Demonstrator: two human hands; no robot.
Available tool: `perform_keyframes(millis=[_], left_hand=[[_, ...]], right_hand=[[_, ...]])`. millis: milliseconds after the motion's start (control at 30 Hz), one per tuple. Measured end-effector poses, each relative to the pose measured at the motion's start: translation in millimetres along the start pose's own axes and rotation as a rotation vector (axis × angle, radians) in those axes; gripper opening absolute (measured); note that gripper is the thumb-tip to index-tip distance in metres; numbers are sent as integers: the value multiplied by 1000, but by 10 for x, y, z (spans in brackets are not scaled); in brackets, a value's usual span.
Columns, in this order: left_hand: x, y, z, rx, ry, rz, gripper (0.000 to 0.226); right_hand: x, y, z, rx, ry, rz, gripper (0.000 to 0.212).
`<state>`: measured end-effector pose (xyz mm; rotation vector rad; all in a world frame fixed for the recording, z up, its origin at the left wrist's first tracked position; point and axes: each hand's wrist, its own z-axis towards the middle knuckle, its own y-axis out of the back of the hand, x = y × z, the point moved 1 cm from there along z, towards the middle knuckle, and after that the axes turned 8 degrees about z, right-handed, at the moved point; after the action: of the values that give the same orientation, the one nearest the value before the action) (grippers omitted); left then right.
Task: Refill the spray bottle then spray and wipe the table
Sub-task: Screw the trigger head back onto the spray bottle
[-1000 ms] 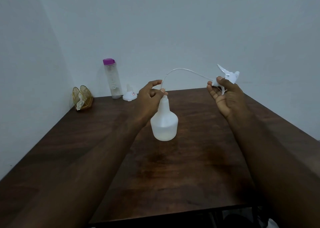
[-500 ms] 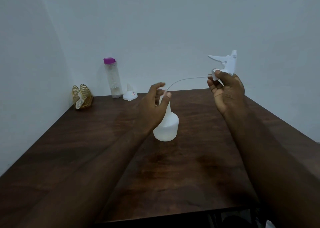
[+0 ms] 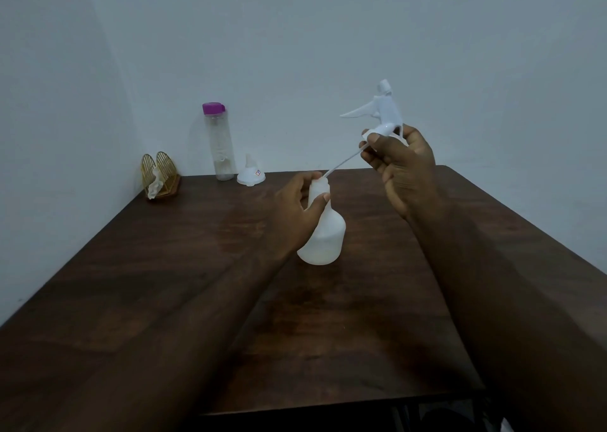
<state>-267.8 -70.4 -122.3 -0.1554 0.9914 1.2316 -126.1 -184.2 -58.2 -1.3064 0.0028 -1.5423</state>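
A white translucent spray bottle (image 3: 325, 238) is tilted above the middle of the dark wooden table (image 3: 164, 267). My left hand (image 3: 297, 210) grips it by the neck. My right hand (image 3: 399, 165) holds the white trigger spray head (image 3: 382, 109) up and to the right of the bottle. The head's thin clear tube (image 3: 341, 164) slants down with its end at the bottle's mouth. A tall clear water bottle (image 3: 219, 142) with a purple cap stands at the back, and a small white funnel (image 3: 251, 172) lies mouth-down beside it.
A gold wire napkin holder (image 3: 161, 177) with a white tissue sits in the back left corner. Walls close the table on the back and left. The table's front edge runs along the bottom, with dark floor below.
My right hand has turned the spray head upright and brought it nearer the bottle. The tube has straightened and its end has come to the mouth. My left hand has shifted down the neck.
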Motion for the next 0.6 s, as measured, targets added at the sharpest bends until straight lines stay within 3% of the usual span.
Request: perform_keyframes(millis=[233,400,600], left_hand=[[39,-30,-33,35,20,-35,46],[77,-57,-89,21,87,-57,65],[156,-62,-150,14,82,-10,46]], right_hand=[[-63,-194,1,148,-70,-232,43],[-202,-226,-18,224,-138,-476,38],[-370,-177,-69,273,-181,-510,40]])
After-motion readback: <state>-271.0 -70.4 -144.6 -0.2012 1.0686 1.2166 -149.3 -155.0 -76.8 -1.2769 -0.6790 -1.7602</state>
